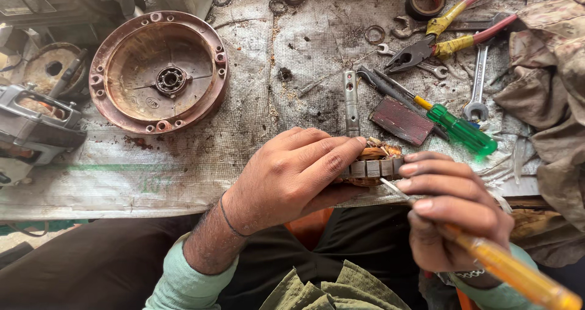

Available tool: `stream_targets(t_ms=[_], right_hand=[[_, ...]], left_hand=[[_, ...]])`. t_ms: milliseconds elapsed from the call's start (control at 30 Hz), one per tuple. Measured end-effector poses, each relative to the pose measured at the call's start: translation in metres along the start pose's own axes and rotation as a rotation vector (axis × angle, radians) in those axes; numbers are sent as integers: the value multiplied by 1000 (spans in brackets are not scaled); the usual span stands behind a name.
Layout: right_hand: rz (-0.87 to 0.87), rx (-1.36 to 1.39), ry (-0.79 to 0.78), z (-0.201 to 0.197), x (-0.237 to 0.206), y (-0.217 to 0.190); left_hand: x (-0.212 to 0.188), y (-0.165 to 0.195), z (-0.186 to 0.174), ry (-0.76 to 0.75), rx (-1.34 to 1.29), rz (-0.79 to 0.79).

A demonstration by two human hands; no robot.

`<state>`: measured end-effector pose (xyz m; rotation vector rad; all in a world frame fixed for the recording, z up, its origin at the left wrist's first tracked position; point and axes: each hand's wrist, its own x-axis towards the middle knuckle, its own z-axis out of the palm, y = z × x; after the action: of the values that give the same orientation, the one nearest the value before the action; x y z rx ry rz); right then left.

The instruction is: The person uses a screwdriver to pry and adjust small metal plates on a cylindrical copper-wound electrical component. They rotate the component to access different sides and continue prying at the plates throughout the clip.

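At the worktop's near edge, we are gripping a yellow-handled screwdriver in our right hand, fingers clenched round it, its tip touching a copper-wound motor armature that our left hand is clasping. Farther back, a rusty round metal housing is lying toward the left edge.

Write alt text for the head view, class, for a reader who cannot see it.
The left hand steadies a copper-wound motor core at the bench edge while the right hand works a yellow-handled screwdriver against it. Pliers, a green screwdriver and a round housing lie behind.
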<state>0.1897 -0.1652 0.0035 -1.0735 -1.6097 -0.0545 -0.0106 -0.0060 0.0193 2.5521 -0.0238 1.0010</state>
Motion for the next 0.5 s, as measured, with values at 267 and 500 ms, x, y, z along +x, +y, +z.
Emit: stream_targets(t_ms=[267,500], right_hand=[[60,-26,-26,-1,-2,2],[-6,-103,-64,-1,-2,7]], left_hand=[[3,0,1,36,69,-4],[6,3,1,5,102,-47]])
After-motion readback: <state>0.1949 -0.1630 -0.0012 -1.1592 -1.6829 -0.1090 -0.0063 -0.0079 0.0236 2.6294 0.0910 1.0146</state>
